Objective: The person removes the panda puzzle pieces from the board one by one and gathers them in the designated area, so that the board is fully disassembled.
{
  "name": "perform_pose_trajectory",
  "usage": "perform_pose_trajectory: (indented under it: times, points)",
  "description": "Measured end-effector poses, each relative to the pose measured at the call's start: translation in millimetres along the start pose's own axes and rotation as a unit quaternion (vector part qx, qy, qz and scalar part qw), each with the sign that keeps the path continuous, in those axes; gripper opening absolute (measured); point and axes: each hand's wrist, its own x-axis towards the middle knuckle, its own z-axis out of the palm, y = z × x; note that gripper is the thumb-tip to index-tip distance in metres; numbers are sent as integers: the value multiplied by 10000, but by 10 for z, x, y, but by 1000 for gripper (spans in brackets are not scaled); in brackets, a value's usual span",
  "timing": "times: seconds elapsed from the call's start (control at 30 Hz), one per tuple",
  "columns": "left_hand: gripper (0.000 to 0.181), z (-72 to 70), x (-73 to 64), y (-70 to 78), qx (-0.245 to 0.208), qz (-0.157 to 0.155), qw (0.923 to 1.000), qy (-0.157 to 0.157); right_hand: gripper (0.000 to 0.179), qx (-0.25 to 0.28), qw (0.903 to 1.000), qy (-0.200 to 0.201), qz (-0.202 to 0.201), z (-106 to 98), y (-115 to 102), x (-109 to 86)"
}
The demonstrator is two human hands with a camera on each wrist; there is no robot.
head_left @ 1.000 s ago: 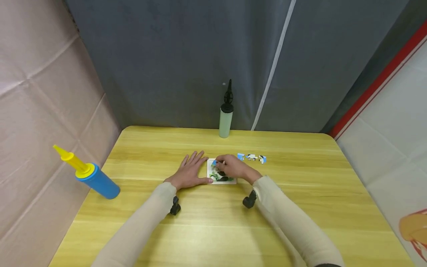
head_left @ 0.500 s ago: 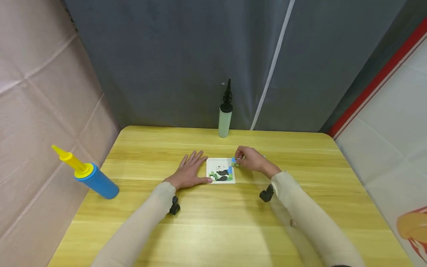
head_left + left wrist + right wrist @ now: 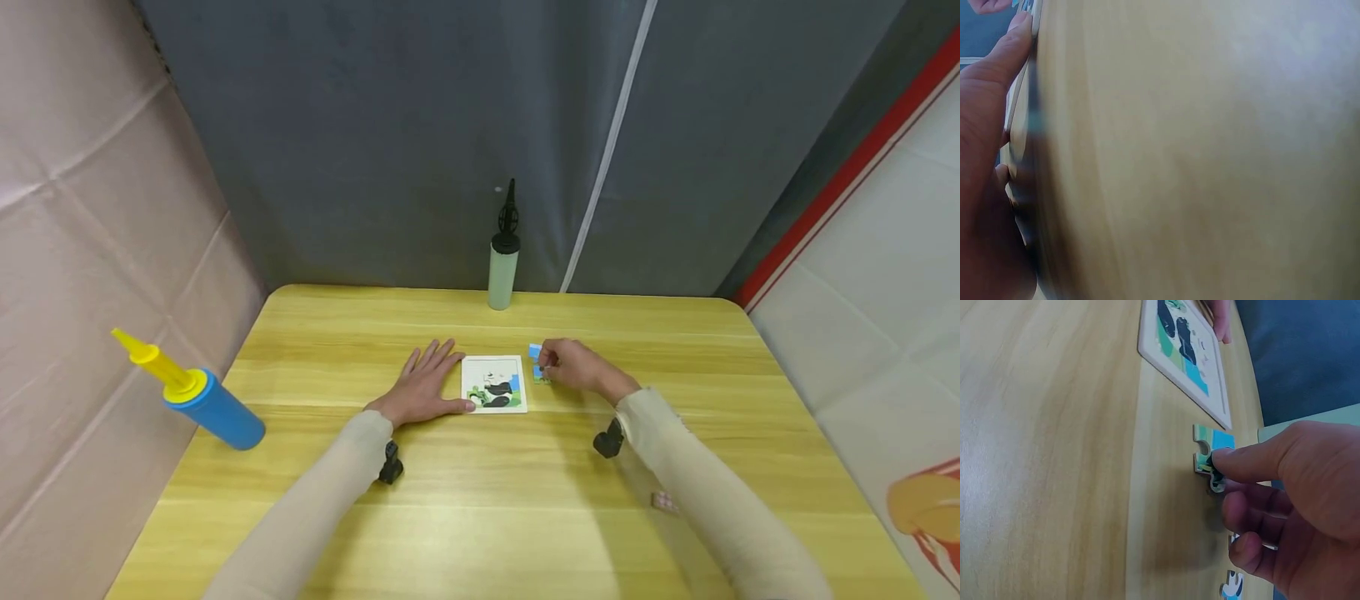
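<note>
A white-framed jigsaw puzzle board [image 3: 477,368] lies on the table, its lower part filled with black, green and blue picture pieces. My left hand [image 3: 420,390] rests spread at its left, the thumb on the lower left corner. Just right of the board, my right hand [image 3: 576,367] pinches a blue-and-green puzzle piece [image 3: 1219,439] between thumb and fingers, close over the table. Another light-blue puzzle piece [image 3: 534,351] shows beside the fingers in the head view. In the right wrist view a white-and-blue loose piece [image 3: 1232,586] lies below the fingers; the hand partly hides others.
A green hand pump [image 3: 503,275] stands at the table's back edge against a dark curtain [image 3: 375,167]. At the left stands a blue pump [image 3: 221,412] with a yellow top, leaning in view. A small pink patterned thing [image 3: 664,502] shows beside the right sleeve.
My right hand has left the board's upper part and moved right, carrying the blue-and-green puzzle piece off to the board's right side. My left hand has stayed in place.
</note>
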Motion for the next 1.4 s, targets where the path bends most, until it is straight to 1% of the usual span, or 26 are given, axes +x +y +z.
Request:
perform_pose_trajectory:
  times: [0.13, 0.27, 0.33, 0.57, 0.63, 0.9, 1.1, 1.17, 1.4]
  points:
    - [103, 17, 2, -9, 19, -46, 10000, -55, 4, -272, 9996, 38, 13, 36, 9, 18]
    - [102, 6, 1, 4, -14, 14, 10000, 35, 3, -447, 9989, 119, -23, 48, 18, 25]
    - [102, 3, 2, 7, -25, 33, 10000, 63, 4, -465, 9988, 159, -38, 45, 16, 23]
    - [103, -7, 0, 7, -21, -13, 10000, -20, 4, -437, 9987, 263, -50, 28, -21, 44]
    - [103, -11, -1, 9, 6, -40, 10000, -52, 4, -407, 9989, 220, -82, 29, -60, 50]
    - [101, -16, -6, 25, -74, 33, 10000, 45, 14, -450, 9984, 62, -336, 110, -226, 116]
    - [100, -21, -14, 35, -116, -5, 9999, 52, 17, -430, 9986, -120, -296, 226, -361, 203]
    - [100, -24, -17, 36, -103, -7, 9999, 40, 18, -501, 9982, -189, -268, 270, -395, 239]
    - [100, -24, -15, 26, -99, -5, 9999, 45, 29, -641, 9973, -292, -202, 350, -499, 301]
